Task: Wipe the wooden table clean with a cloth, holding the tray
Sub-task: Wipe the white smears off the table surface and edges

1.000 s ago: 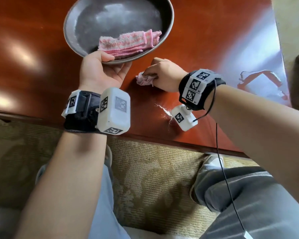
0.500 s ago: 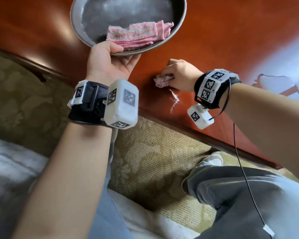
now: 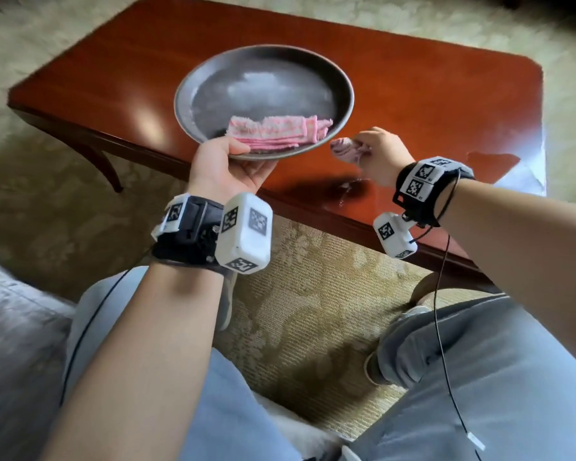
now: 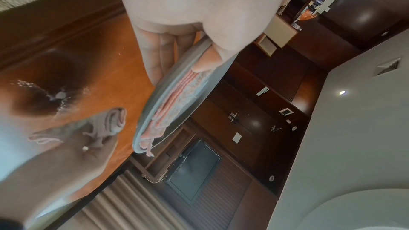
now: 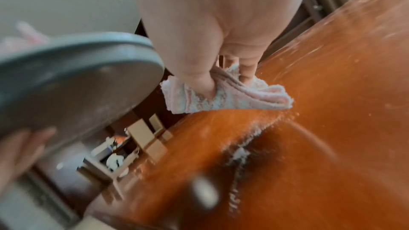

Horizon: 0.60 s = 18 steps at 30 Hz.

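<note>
My left hand [image 3: 246, 158] grips the near rim of a round grey metal tray [image 3: 346, 94], thumb [image 4: 208, 60] on top and fingers [image 4: 155, 55] underneath. The tray hangs tilted above the red-brown wooden table [image 3: 429, 94]. A folded pink cloth [image 3: 280, 133] lies in the tray near my thumb. My right hand [image 3: 359, 148] pinches a small bunched pink-and-white cloth [image 5: 221, 97] just right of the tray's rim, raised a little over the tabletop. A streak of white powder [image 3: 346, 191] lies on the wood below that hand.
The table's near edge [image 3: 379, 234] runs just in front of my wrists, with patterned carpet [image 3: 313, 311] and my knees below. A bright window reflection [image 3: 499, 168] covers the table's right end. The tray's underside [image 5: 77, 80] hangs close to the left of the small cloth.
My right hand has risen off the wood with the small cloth, toward the tray's rim, leaving the powder streak behind it. The left hand keeps its hold on the tray. My head has pulled back.
</note>
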### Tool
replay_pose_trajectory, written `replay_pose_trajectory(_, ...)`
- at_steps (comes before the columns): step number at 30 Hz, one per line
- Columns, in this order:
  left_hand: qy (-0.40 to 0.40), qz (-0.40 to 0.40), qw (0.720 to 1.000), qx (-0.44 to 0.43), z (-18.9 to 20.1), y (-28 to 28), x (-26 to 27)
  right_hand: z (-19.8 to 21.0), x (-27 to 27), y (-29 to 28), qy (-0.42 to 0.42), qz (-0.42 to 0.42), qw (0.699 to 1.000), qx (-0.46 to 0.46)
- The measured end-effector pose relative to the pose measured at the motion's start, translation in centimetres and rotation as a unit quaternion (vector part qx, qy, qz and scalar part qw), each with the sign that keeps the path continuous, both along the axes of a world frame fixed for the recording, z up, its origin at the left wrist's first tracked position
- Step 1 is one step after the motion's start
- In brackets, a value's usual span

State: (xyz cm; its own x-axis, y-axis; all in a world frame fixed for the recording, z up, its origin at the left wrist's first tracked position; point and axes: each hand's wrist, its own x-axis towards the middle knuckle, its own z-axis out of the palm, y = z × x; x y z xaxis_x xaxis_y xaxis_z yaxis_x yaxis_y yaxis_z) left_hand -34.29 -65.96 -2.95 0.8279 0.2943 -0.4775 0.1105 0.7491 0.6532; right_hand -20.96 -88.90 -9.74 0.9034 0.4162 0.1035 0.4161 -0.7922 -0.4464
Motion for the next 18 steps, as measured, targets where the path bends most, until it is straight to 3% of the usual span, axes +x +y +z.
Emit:
replay_pose_trajectory(5, 0.007, -0.008, 1.000, 0.020, 0.5, -0.1, -4.1, 4.4, -3.0, -1.4, 0.033, -0.105, 0.992, 0.060)
replay_pose_trajectory(9, 0.023, -0.025, 0.998, 0.050, 0.1, -0.3, -8.3, 5.5, -5.5, -2.8, 0.037, -0.153, 0.982, 0.103)
replay_pose_trajectory(14, 0.045, -0.045, 0.996, 0.063, -2.9, -0.6, -14.7, 5.8, -9.0, -3.5, 0.027, -0.164, 0.967, 0.191)
replay_pose_trajectory(18, 0.095, -0.054, 0.992, 0.059, -6.3, -0.6, -17.7, 5.3, -11.4, -3.6, 0.074, -0.193, 0.939, 0.276)
